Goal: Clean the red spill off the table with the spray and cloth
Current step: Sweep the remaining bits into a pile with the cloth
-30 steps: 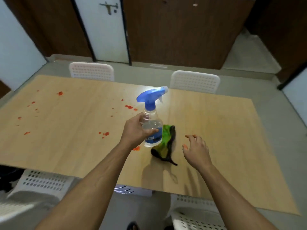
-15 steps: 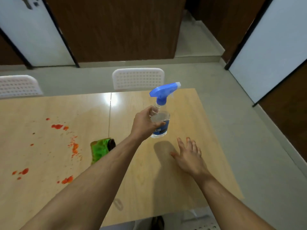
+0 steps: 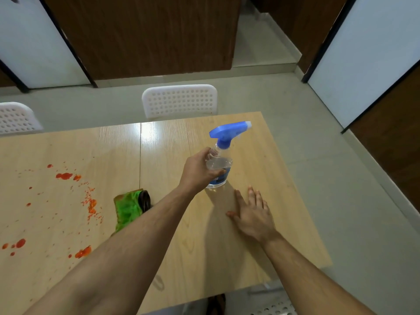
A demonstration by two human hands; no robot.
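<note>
At frame centre, the left hand (image 3: pixel 198 170) grips the spray bottle (image 3: pixel 221 155) by its body, while the right hand (image 3: pixel 253 214) lies flat and relaxed on the table (image 3: pixel 261 235). At lower left, the green cloth (image 3: pixel 128 210) lies ungripped beside the red spill (image 3: pixel 66 176). The spill looks unwiped; spraying and wiping remain.

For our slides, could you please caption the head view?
Left hand grips a spray bottle, right hand flat on the wooden table, beside a green cloth and red spill.

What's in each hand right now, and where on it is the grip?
Left hand grips the spray bottle round its clear body, below the blue trigger head. Right hand holds nothing.
</note>
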